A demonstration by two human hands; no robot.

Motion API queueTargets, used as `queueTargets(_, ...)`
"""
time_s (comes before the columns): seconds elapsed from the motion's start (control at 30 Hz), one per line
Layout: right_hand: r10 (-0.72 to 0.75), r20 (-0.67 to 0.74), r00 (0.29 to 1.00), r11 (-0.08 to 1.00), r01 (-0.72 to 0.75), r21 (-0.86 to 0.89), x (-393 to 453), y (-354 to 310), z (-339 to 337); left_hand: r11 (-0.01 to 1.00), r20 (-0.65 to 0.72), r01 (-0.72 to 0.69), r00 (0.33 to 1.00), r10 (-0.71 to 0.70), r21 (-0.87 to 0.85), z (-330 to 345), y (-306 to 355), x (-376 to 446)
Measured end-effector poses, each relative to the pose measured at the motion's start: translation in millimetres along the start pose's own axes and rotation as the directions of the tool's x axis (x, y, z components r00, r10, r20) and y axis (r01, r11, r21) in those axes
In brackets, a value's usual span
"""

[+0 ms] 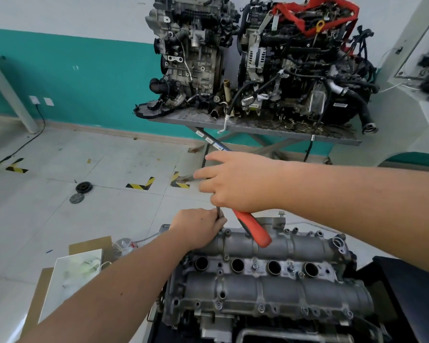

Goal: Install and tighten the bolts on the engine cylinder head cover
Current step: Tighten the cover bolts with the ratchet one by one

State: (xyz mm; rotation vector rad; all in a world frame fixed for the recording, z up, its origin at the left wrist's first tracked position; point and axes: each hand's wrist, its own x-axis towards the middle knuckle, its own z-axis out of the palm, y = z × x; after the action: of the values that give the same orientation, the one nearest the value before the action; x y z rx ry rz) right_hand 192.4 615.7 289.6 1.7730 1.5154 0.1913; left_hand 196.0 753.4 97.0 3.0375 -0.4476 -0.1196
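Observation:
The grey cylinder head cover (270, 246) lies on the engine in front of me, with four spark plug holes in a row and several bolts seated along its edges. One bolt (281, 214) stands up at the far edge. My left hand (196, 229) grips a thin metal shaft (219, 212) standing at the cover's far left corner. A ratchet with a red handle (254, 227) slopes down to the right from that shaft. My right hand (235, 181) is over the ratchet's head end with fingers stretched out to the left; its palm hides the head.
Two dirty engines stand on a grey lift table (258, 125) ahead. Cardboard and a white tray (72, 276) lie on the floor at my left, two pulleys (83, 187) farther out. A black case (406, 293) sits to the engine's right.

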Motion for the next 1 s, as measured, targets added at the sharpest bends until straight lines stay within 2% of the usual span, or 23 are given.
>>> queueTargets(0.1,0.013,0.14,0.99,1.0,-0.013,-0.001,13,-4,-19,1.0,0.009,-0.027,1.0,0.027,0.001,0,-2,-3)
queueTargets(0.2,0.191,0.194,0.962,0.955,-0.228,0.192,23,-10,-23,0.998,0.111,-0.011,0.994,0.017,-0.056,3,-2,-5)
queueTargets(0.23,0.259,0.219,0.941,0.908,-0.314,0.277,26,-11,-25,0.996,0.058,0.004,0.998,0.001,-0.088,4,-2,-6)
queueTargets(0.3,0.371,0.299,0.879,0.768,-0.472,0.433,34,-10,-28,0.99,-0.095,-0.065,0.994,0.053,-0.124,6,0,-5)
queueTargets(0.37,0.419,0.427,0.802,0.604,-0.597,0.528,42,-2,-27,0.992,-0.085,-0.091,0.993,0.083,-0.087,4,2,-4)
queueTargets(0.43,0.396,0.532,0.748,0.444,-0.664,0.602,47,7,-24,0.999,-0.04,-0.042,0.998,0.041,-0.024,3,-1,-2)
queueTargets(0.57,0.249,0.578,0.778,0.288,-0.629,0.722,50,14,-15,0.999,-0.015,-0.045,0.999,0.045,-0.019,3,-1,-3)
queueTargets(0.6,0.223,0.571,0.79,0.2,-0.61,0.767,49,14,-13,0.999,-0.019,-0.052,0.998,0.052,-0.011,3,-1,-3)
queueTargets(0.63,0.217,0.565,0.796,0.056,-0.588,0.807,48,14,-10,0.998,-0.028,-0.055,0.998,0.054,-0.012,4,-2,-3)
queueTargets(0.7,0.248,0.595,0.764,-0.351,-0.502,0.791,44,14,-1,0.998,-0.032,-0.051,0.998,0.05,-0.037,4,-3,-3)
queueTargets(0.77,0.247,0.664,0.705,-0.756,-0.289,0.588,43,9,8,0.997,-0.041,-0.053,0.998,0.051,-0.051,3,-2,-4)
queueTargets(0.8,0.251,0.698,0.67,-0.898,-0.108,0.426,44,4,13,0.997,-0.042,-0.055,0.998,0.053,-0.056,1,-1,-4)
queueTargets(0.83,0.278,0.733,0.621,-0.957,0.117,0.265,45,-2,16,0.996,-0.041,-0.053,0.998,0.051,-0.065,0,-1,-4)
queueTargets(0.87,0.318,0.766,0.558,-0.927,0.351,0.129,47,-8,19,0.996,-0.04,-0.049,0.998,0.046,-0.072,-1,-1,-4)
queueTargets(0.93,0.394,0.803,0.446,-0.708,0.705,-0.044,49,-25,23,0.996,-0.033,-0.048,0.998,0.046,-0.071,-3,0,-5)
queueTargets(1.0,0.484,0.772,0.411,-0.508,0.851,-0.134,49,-46,24,0.997,-0.004,-0.043,0.999,0.043,-0.063,-5,1,-7)
